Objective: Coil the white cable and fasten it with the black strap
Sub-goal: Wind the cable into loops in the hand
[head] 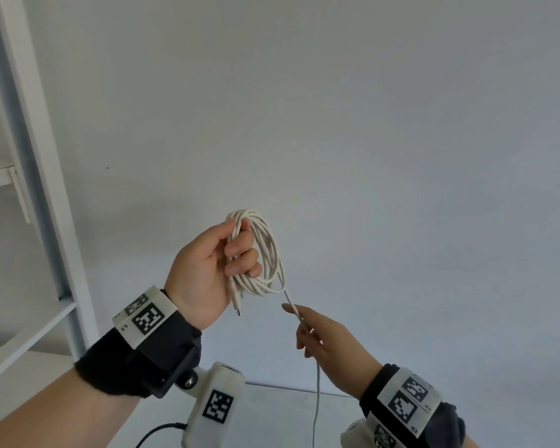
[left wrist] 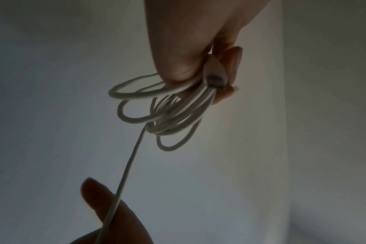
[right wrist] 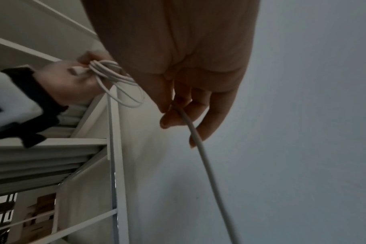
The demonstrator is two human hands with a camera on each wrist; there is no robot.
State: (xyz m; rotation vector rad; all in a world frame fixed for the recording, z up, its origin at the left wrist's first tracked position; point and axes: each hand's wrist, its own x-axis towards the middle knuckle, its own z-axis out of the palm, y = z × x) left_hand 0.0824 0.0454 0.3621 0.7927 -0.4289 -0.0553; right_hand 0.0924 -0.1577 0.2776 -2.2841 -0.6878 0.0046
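Several loops of the white cable (head: 265, 253) hang upright in the raised left hand (head: 207, 270), fingers curled round them, a connector (head: 236, 305) pointing down. Below and right, the right hand (head: 324, 337) lightly pinches, it seems, the trailing strand, which runs down. Wrist markers (head: 149, 318) carry no clearly legible text.

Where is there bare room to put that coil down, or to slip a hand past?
Bare shelf boards lie left of the left hand. Open air runs right of the coil, above the right hand. It is crowded between the hands, where the cable's tail hangs.
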